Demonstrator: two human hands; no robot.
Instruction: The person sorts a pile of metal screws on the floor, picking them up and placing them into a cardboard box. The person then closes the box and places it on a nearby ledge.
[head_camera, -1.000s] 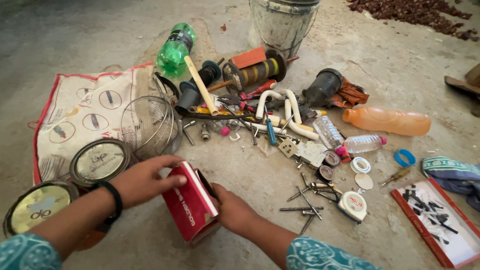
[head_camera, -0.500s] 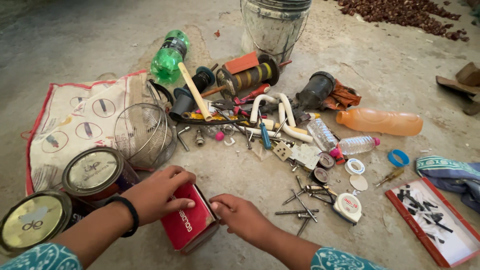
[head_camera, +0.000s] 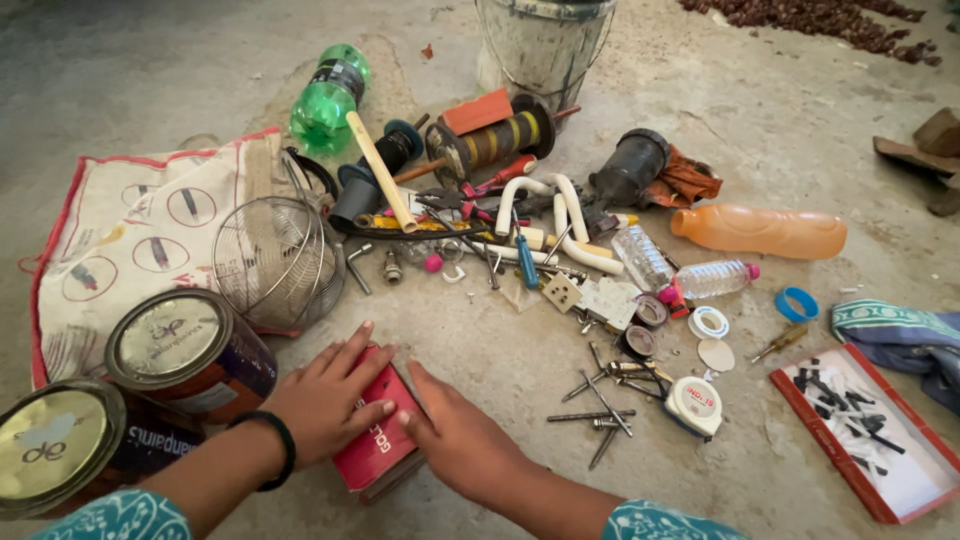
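Note:
A red cardboard box (head_camera: 376, 448) lies flat on the concrete floor in front of me. My left hand (head_camera: 328, 400), with a black band at the wrist, presses flat on its top with fingers spread. My right hand (head_camera: 452, 436) rests against the box's right edge, fingers extended. Neither hand grips anything else. Much of the box is hidden under my hands.
Two paint cans (head_camera: 188, 350) stand at the left beside a wire basket (head_camera: 272, 262) on a printed sack (head_camera: 130, 235). Beyond lie tools, a green bottle (head_camera: 326, 95), an orange bottle (head_camera: 760, 231), screws (head_camera: 598, 400), a tape measure (head_camera: 692, 404), a metal bucket (head_camera: 540, 45) and a red tray (head_camera: 866, 425).
The red box went from tilted upright in my hands to lying flat on the floor. Both hands followed it down and now press on it.

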